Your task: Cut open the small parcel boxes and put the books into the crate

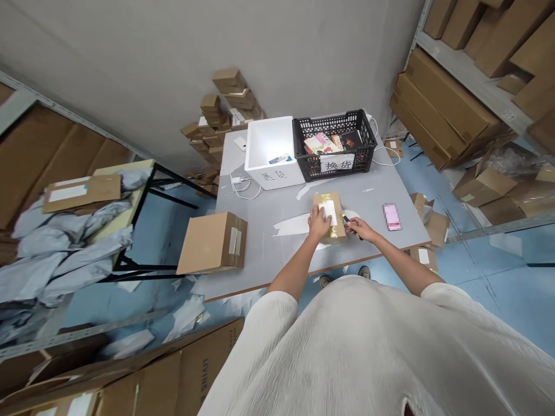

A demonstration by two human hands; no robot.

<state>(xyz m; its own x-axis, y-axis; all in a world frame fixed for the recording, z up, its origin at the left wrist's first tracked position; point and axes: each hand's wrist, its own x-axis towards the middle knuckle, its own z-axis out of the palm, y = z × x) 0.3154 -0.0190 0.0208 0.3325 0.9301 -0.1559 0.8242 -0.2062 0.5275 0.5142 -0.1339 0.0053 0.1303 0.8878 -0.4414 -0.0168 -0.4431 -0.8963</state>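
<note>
A small cardboard box point(337, 233) with shiny tape and a white label lies on the grey table, close to its front edge. My left hand point(318, 223) rests on the left part of the box, fingers spread over the label. In my right hand point(361, 227) is a utility knife point(346, 218) with a dark body and a yellow end. Its yellow end points up and left by the box's right side. My right fingers are closed round the handle. Whether the blade is out is too small to tell.
On the grey table point(260, 254) stand a white foam bin point(277, 179), a black crate point(373, 151) with printed items, a larger carton point(203, 242) at left and a phone point(392, 217) at right. Grey parcels point(87, 254) cover a side table. Cartons point(437, 115) fill the right shelves.
</note>
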